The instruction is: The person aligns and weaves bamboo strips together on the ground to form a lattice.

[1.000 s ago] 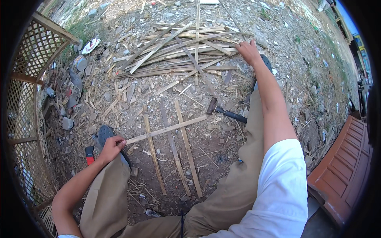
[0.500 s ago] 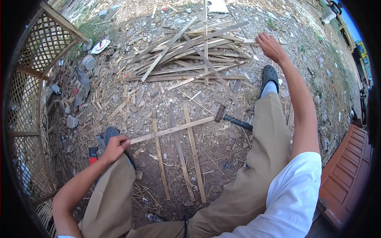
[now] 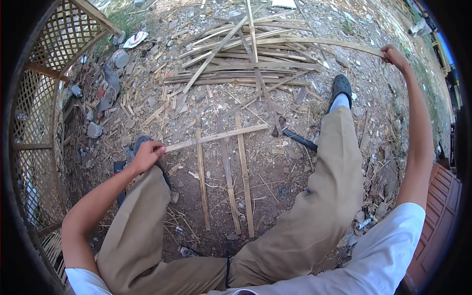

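Note:
My left hand point(image 3: 150, 155) pinches the left end of a pale wooden strip point(image 3: 221, 136). This strip lies crosswise over the upper parts of three roughly parallel strips on the ground: a left one point(image 3: 202, 182), a greyer middle one point(image 3: 227, 169) and a right one point(image 3: 245, 182). Out to the far right, my right hand point(image 3: 393, 55) grips the end of a long wooden strip point(image 3: 344, 44). Its other end still lies over the pile of strips point(image 3: 246, 66). A hammer point(image 3: 301, 141) with a dark handle rests by my right shin, its head partly covered by a strip from the pile.
A wooden lattice panel point(image 3: 37, 123) stands along the left. A can point(image 3: 119, 59), a spray can point(image 3: 76, 91) and stones lie near it. A dark tool point(image 3: 119, 169) is beside my left foot. A reddish-brown panel point(image 3: 435, 216) stands at right; another person point(image 3: 423, 25) is far off.
My right hand has moved outward to the right, drawing the long strip partly out of the pile. The left hand keeps its hold on the crosswise strip. The view has shifted slightly.

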Demonstrator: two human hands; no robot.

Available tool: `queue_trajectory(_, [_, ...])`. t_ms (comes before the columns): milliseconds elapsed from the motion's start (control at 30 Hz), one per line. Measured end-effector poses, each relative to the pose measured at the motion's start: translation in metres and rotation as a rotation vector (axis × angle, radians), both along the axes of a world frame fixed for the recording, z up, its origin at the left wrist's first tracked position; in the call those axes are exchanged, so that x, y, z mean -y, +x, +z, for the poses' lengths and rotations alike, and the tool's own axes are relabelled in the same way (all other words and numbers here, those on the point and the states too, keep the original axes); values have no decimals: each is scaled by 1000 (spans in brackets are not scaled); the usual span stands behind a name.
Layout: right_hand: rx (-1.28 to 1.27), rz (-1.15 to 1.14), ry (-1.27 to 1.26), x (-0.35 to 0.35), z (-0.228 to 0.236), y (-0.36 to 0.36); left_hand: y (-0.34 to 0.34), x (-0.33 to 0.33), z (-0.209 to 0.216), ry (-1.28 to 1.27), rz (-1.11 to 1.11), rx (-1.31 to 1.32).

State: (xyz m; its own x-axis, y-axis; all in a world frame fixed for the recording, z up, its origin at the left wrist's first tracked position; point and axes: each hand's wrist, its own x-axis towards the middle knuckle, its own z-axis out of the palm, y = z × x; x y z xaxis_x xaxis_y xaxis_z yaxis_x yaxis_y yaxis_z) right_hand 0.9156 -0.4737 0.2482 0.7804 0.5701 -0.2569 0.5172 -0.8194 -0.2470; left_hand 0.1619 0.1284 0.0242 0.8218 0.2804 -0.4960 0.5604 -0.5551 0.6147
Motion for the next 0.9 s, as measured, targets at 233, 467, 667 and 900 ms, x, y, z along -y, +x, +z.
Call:
queue_trajectory(233, [393,-300,-32,191,116,2,13,-10,-3,-26,61,62])
queue_trajectory(467, [609,-453,279,299,162,-94,32,-10,-6,0,12,93])
queue_trajectory(667, [120,-303,535,73,34,-262,26,-24,4,98,-12,103])
queue_trajectory(900, [-253,-136,451,-105,-50,-343,34,-18,-3,205,-1,73])
